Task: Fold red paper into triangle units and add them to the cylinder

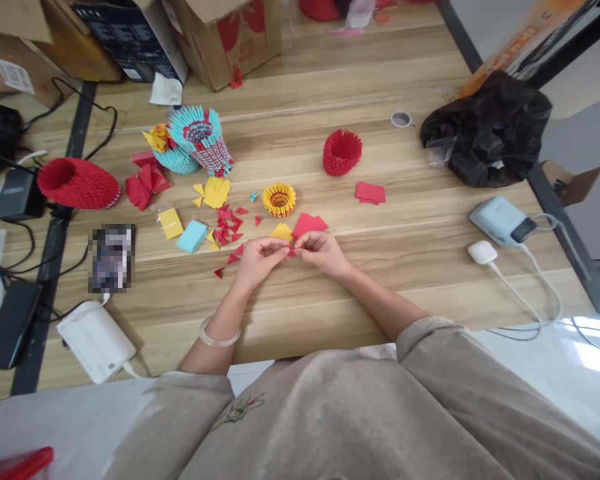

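Note:
My left hand and my right hand meet fingertip to fingertip, pinching a small red paper piece between them. Just beyond my fingers lie red paper sheets and a yellow paper sheet. Behind these stands a yellow and red ring of folded paper. Small red folded triangles are scattered to the left of my left hand. Further left are a blue paper stack, a yellow paper pack and loose yellow sheets.
A red paper bowl and red slips sit back right. Blue-red and red paper vases stand left, near a phone and white power bank. At right are a black bag and blue power bank.

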Demonstrator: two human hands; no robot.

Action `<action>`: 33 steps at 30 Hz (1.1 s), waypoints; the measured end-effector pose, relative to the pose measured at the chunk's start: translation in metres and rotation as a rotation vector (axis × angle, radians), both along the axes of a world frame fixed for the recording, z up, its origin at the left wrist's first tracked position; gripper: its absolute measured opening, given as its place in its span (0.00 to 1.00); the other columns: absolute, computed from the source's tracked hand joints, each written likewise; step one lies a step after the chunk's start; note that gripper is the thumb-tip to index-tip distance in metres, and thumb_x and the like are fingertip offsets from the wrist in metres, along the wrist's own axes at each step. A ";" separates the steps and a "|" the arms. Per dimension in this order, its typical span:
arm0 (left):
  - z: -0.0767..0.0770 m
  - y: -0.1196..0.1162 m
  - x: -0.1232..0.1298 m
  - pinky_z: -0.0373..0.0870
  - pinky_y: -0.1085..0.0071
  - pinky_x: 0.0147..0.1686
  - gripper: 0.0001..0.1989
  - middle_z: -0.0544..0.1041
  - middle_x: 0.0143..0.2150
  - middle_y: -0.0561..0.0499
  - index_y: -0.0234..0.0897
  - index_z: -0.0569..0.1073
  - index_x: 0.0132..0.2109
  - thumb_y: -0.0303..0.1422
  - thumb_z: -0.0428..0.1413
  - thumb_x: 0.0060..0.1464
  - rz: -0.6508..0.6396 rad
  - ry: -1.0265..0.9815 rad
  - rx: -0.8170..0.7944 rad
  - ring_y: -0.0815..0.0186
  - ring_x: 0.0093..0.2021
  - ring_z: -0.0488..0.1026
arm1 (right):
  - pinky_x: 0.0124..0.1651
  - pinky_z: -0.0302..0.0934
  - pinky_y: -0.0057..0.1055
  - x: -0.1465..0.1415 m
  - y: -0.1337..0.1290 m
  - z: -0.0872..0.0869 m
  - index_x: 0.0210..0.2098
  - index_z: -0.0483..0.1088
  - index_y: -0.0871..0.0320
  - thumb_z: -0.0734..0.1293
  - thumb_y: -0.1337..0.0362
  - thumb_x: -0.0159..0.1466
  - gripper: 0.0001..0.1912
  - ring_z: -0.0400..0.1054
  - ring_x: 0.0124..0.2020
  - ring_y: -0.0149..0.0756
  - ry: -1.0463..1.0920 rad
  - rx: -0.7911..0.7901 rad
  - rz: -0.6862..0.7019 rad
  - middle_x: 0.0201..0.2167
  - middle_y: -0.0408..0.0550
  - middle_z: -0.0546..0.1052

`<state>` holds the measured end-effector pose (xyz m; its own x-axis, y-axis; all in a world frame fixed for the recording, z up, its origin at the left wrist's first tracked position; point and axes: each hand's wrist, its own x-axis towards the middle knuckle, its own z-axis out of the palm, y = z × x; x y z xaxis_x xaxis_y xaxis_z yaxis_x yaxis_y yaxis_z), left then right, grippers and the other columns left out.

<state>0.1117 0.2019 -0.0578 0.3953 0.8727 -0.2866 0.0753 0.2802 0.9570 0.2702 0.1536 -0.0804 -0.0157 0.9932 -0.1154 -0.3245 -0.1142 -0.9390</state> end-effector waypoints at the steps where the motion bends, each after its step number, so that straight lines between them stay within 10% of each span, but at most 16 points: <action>1: 0.000 0.000 0.000 0.74 0.72 0.27 0.16 0.80 0.28 0.45 0.32 0.79 0.33 0.37 0.68 0.35 -0.019 -0.008 -0.028 0.67 0.24 0.75 | 0.34 0.65 0.27 0.000 0.000 0.000 0.25 0.70 0.60 0.74 0.60 0.48 0.12 0.70 0.26 0.28 0.007 0.004 0.003 0.23 0.42 0.75; 33: 0.009 0.012 -0.020 0.73 0.75 0.33 0.06 0.81 0.35 0.46 0.43 0.81 0.36 0.33 0.59 0.52 -0.490 0.150 0.794 0.68 0.31 0.78 | 0.27 0.62 0.23 0.005 0.002 -0.002 0.25 0.71 0.62 0.77 0.64 0.44 0.13 0.67 0.21 0.25 0.331 -0.214 0.151 0.20 0.42 0.76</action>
<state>0.0914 0.2138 -0.0490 0.7772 0.5806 0.2426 0.1498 -0.5453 0.8248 0.2756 0.1558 -0.0825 -0.2304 0.9311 -0.2827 -0.5690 -0.3645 -0.7371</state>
